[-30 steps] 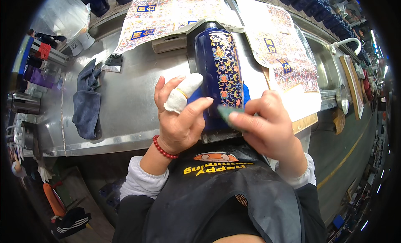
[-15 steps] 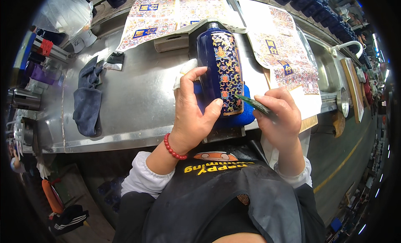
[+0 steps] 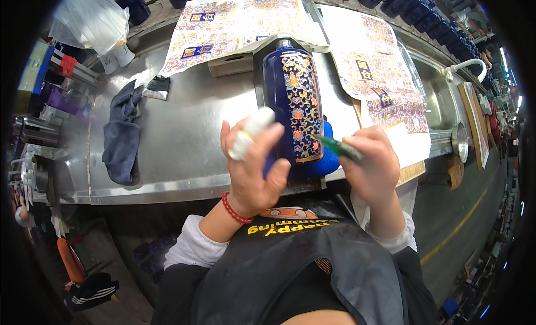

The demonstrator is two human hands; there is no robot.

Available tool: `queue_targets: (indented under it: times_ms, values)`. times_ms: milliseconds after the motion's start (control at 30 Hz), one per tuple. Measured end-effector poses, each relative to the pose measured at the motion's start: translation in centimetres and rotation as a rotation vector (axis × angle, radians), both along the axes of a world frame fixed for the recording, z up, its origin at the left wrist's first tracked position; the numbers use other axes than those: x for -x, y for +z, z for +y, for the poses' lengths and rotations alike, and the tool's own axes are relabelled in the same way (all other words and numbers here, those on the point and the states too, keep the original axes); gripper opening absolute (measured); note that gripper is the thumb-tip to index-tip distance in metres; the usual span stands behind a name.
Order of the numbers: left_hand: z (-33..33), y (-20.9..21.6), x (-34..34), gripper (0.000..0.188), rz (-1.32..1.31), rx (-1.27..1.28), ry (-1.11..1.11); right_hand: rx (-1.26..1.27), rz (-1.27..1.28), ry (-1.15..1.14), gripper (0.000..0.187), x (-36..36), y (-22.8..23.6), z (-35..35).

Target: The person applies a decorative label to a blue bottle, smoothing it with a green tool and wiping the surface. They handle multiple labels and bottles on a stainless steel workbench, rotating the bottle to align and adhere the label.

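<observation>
A dark blue bottle (image 3: 273,82) with a colourful floral decal panel (image 3: 300,115) lies on a support, its neck pointing away from me. Under its near right side shows a bright blue pad (image 3: 329,152). My left hand (image 3: 251,177) is lifted beside the bottle's left edge, fingers apart and holding nothing. One of its fingers is wrapped in a white covering (image 3: 251,134). Pinched between thumb and fingers of my right hand (image 3: 371,163) is a flat green scraper (image 3: 341,149). Its tip points at the lower right of the decal; whether it touches I cannot tell.
Printed decal sheets (image 3: 245,15) lie behind the bottle, with more sheets (image 3: 391,73) to its right. A dark grey cloth (image 3: 121,152) rests on the metal bench (image 3: 167,135) at left. A sink (image 3: 441,101) stands far right. Blue bottles (image 3: 413,12) line the back.
My left hand has come off the bottle's left side and turned, bringing the white-wrapped finger into fuller view. The green scraper's tip has dropped slightly down along the decal's right side.
</observation>
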State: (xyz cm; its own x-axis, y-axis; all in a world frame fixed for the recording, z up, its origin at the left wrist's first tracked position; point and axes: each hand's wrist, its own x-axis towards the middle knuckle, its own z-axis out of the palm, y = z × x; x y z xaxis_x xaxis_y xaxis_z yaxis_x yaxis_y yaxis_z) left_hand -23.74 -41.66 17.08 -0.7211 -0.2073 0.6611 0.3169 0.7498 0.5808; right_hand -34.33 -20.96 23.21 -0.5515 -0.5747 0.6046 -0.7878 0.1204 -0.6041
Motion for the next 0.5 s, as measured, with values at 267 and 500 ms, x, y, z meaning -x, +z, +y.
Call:
queue_targets:
  times_ms: [267,500]
  values:
    - [1.0,0.8,0.6,0.094,-0.109,0.211,0.035,0.181,-0.626,-0.080,0.028,0.5,-2.1,-0.3]
    - [0.3,-0.3,1.2,0.110,-0.183,0.167,-0.078,0.161,-0.452,-0.101,0.035,2.3,-2.5,0.5]
